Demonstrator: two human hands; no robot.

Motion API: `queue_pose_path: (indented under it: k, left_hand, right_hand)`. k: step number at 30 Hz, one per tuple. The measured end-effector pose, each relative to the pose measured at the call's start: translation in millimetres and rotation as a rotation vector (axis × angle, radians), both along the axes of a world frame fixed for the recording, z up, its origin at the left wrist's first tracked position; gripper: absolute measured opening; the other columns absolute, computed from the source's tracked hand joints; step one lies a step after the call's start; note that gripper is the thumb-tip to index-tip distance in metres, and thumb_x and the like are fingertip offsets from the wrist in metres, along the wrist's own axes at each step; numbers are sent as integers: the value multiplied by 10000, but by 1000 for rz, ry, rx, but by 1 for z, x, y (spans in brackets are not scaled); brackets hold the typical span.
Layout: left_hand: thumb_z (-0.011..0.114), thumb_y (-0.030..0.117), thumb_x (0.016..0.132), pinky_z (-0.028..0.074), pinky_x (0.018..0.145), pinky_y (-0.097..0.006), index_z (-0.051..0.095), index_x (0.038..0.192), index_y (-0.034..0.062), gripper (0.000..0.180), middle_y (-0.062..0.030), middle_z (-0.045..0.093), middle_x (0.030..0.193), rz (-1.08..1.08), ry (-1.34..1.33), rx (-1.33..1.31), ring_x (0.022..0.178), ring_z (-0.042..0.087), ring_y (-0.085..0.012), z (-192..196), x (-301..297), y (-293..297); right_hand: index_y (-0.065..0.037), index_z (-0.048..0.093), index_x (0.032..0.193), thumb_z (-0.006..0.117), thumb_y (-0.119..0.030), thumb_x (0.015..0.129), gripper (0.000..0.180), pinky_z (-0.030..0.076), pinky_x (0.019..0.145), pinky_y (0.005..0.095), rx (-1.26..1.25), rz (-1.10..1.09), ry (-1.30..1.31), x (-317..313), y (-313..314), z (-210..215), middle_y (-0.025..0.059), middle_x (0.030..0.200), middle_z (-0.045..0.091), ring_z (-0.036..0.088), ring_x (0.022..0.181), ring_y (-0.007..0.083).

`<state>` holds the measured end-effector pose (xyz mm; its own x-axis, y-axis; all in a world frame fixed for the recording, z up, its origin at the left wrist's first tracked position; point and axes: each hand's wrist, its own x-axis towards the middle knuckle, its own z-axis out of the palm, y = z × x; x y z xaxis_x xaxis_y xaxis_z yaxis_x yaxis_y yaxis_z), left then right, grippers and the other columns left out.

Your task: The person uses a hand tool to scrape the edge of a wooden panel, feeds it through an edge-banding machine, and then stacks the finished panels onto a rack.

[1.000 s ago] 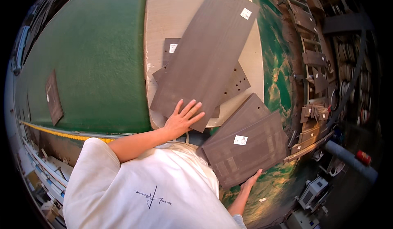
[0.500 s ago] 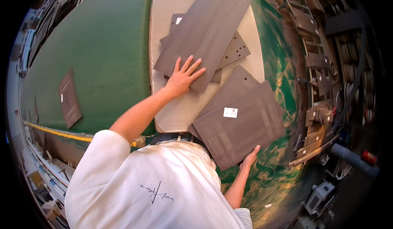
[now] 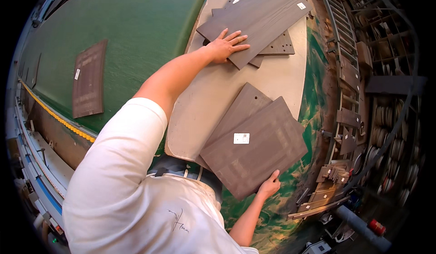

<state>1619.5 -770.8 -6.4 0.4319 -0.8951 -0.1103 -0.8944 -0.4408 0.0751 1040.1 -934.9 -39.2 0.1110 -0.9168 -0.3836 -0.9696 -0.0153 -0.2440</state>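
Note:
A long dark brown panel (image 3: pixel 268 15) lies slantwise on top of a small pile at the far end of a pale board (image 3: pixel 193 113). My left hand (image 3: pixel 228 47) rests flat on its near corner, fingers spread. Beneath it pokes out a panel with drilled holes (image 3: pixel 282 46). Closer to me, a wide brown panel (image 3: pixel 277 140) with a white label lies askew over another brown panel (image 3: pixel 243 111) and overhangs the board's edge. My right hand (image 3: pixel 269 186) grips its near right edge, thumb on top; the fingers underneath are hidden.
On the left stretches a green surface (image 3: pixel 136 49) bearing another labelled brown panel (image 3: pixel 89 81), bordered by a yellow toothed strip (image 3: pixel 59 113). To the right stand a ladder-like roller rack (image 3: pixel 343 31) with several panels and shelves of rolled edging (image 3: pixel 379 122).
The view has shifted and turned. The gap between the long panel's pile and the near pair of panels has widened. Both hands keep their places on the panels.

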Motion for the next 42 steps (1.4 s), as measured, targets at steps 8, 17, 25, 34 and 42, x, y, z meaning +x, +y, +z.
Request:
queue_pose_path:
  k: [8,17,25,34,42]
  left_hand:
    - [918,504,648,96,1249,-635,220,1637,331,1223,-45,129,1725,62,-8,-61,1593,62,-315,-14,47,-22]
    - [899,383,674,228,1230,-584,378,1585,236,1060,-125,287,1666,63,-85,-172,1549,229,-336,-24,57,-30]
    - [831,298,775,326,1206,-500,460,1519,140,846,-156,395,1608,202,-28,-183,1487,363,-336,-17,31,-12]
    - [764,352,826,269,1140,-618,561,1400,122,651,-140,468,1523,997,-137,-544,1454,363,-346,7,-149,222]
    - [802,493,809,369,1133,-499,414,1515,62,914,-240,483,1490,1411,145,-525,1395,424,-401,6,-248,302]
  right_hand:
    - [-23,490,1499,576,-548,1011,722,435,1040,496,-273,125,-334,37,-17,-13,236,1418,535,508,1261,402]
    - [-21,486,1500,630,-515,995,721,417,1093,452,-179,404,-528,92,-53,-13,214,1510,493,481,1359,368]
    - [11,486,1487,657,-473,990,714,398,1120,448,-115,428,-585,105,-61,-9,217,1519,493,471,1374,374]
    - [27,496,1466,673,-330,982,627,347,1166,485,-305,616,-519,156,-21,29,236,1518,475,471,1381,392]
    - [11,370,1542,756,-309,910,806,334,1189,453,238,888,-790,304,215,17,281,1504,468,426,1432,394]
